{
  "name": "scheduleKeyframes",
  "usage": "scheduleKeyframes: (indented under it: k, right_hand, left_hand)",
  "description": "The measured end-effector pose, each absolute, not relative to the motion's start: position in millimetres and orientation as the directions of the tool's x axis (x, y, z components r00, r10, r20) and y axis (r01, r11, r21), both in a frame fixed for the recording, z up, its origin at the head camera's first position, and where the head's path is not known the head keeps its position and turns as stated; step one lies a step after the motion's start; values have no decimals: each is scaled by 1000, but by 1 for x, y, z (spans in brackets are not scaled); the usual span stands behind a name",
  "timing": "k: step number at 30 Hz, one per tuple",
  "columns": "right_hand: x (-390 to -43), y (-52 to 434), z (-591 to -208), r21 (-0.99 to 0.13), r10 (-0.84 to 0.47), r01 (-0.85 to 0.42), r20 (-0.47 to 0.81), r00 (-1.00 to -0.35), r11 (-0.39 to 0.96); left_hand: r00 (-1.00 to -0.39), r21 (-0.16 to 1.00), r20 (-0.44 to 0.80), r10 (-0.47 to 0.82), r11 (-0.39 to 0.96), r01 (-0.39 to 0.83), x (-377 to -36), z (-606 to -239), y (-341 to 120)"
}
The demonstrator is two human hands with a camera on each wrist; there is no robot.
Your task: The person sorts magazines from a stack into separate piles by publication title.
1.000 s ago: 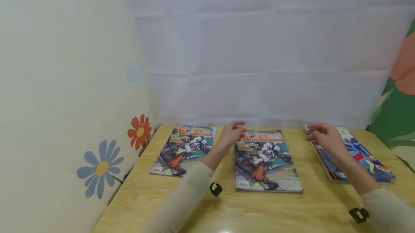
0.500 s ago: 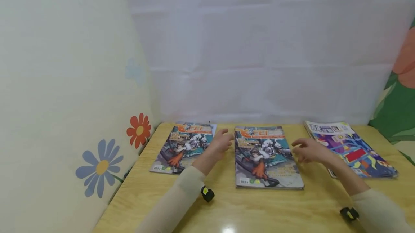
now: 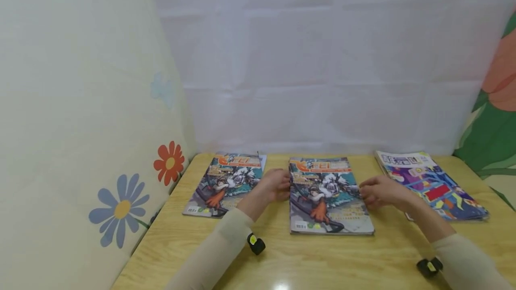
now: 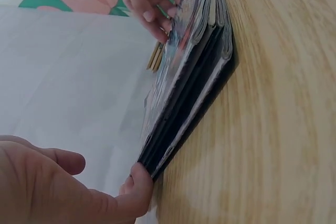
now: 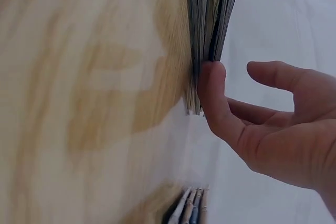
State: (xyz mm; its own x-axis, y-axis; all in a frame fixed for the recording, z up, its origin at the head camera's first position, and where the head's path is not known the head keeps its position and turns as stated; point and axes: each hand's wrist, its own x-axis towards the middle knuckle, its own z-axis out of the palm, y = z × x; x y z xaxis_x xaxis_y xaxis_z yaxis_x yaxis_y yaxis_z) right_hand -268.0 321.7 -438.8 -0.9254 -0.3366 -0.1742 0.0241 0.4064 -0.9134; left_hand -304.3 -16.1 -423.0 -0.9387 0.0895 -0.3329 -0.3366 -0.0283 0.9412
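**A:** Head view first: middle magazine stack (image 3: 328, 196) lies flat at centre frame on the wooden table (image 3: 282, 258). Left hand (image 3: 275, 183) sits at its left edge, right hand (image 3: 376, 191) at its right edge. Two other stacks flank it: left magazine (image 3: 225, 184) and right magazines (image 3: 431, 184).

**B:** Left wrist view?

**A:** Thumb tip touches the stack's near corner at lower centre; fingers relaxed, nothing pinched. The other hand's fingers (image 4: 149, 1) show at top.

**B:** Right wrist view?

**A:** Thumb (image 5: 212, 98) presses the page edges; fingers loosely curved, off the stack.

**B:** Step?

**A:** Squaring or bracketing the stack, I judge (grip not yet made). Next calls for fingers under both edges.
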Motion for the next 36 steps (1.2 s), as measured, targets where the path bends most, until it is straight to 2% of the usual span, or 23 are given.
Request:
scheduleKeyframes:
  k: [6, 10, 17, 27, 36]
  right_hand:
    - [-274, 324, -449, -970, -325, 134, -196, -925, 202]
    - [-279, 324, -456, -977, -355, 181, -211, -911, 116]
    - [-276, 326, -456, -976, -429, 216, -210, -879, 35]
    - [-268, 324, -448, -966, -523, 259, -216, -824, -8]
    - [-265, 321, -445, -966, -536, 258, -199, -820, -35]
  left_hand:
    - [-920, 925, -369, 130, -47, -377, -303, -426, -18]
    - [-902, 910, -394, 176, -66, -410, -302, -431, -20]
    - [-912, 939, -331, 244, -9, -344, -303, -442, -20]
    - [-933, 954, -300, 201, 67, -292, -298, -443, -18]
    - [-941, 957, -288, 178, 88, -276, -298, -441, -19]
